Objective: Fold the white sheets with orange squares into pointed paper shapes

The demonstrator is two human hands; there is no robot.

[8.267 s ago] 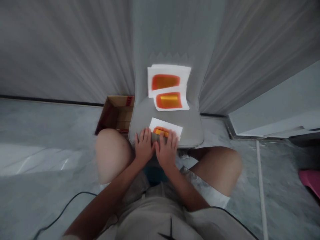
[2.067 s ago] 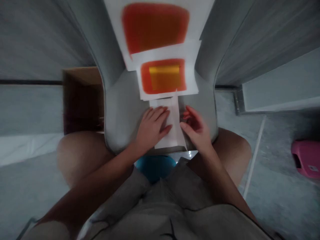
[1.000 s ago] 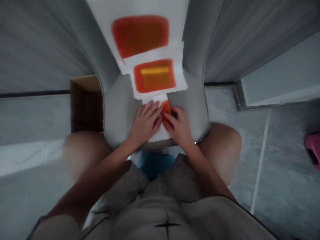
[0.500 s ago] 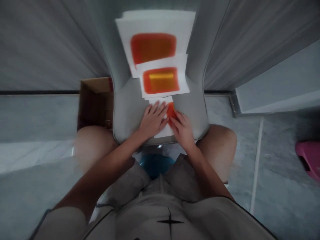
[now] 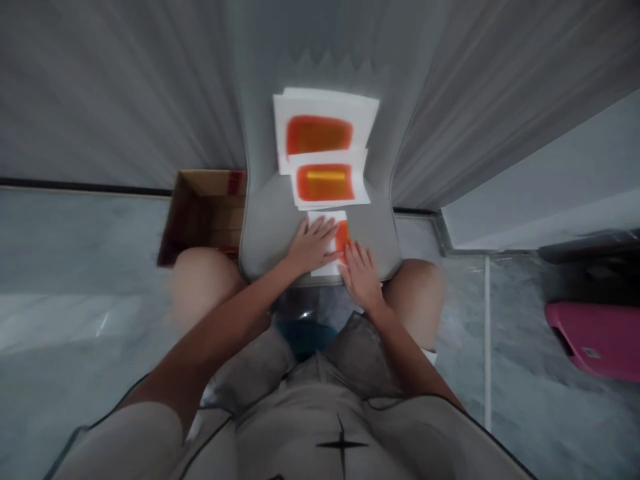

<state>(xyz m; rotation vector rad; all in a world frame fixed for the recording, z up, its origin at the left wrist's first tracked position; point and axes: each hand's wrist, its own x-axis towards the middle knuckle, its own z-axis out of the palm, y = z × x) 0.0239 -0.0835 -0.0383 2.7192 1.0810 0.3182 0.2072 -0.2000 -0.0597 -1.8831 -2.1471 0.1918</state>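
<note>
I sit facing a grey chair seat (image 5: pixel 267 227). My left hand (image 5: pixel 311 245) lies flat with fingers spread on a small folded white paper (image 5: pixel 326 220) that shows an orange patch. My right hand (image 5: pixel 361 277) rests beside it, fingers stretched out on the paper's right edge near the orange part (image 5: pixel 342 235). Further back on the seat lie two white sheets, one (image 5: pixel 330 183) with an orange and yellow rectangle, the other (image 5: pixel 320 133) with an orange rectangle, overlapping.
An open cardboard box (image 5: pixel 203 213) stands on the floor left of the chair. A pink object (image 5: pixel 595 337) lies on the floor at the right. Grey curtains hang behind the chair. A white strip (image 5: pixel 487 333) runs along the marble floor.
The view has pulled back and up, so the sheets look smaller. Both hands stay pressed on the folded paper, the right hand slid slightly lower along its right edge.
</note>
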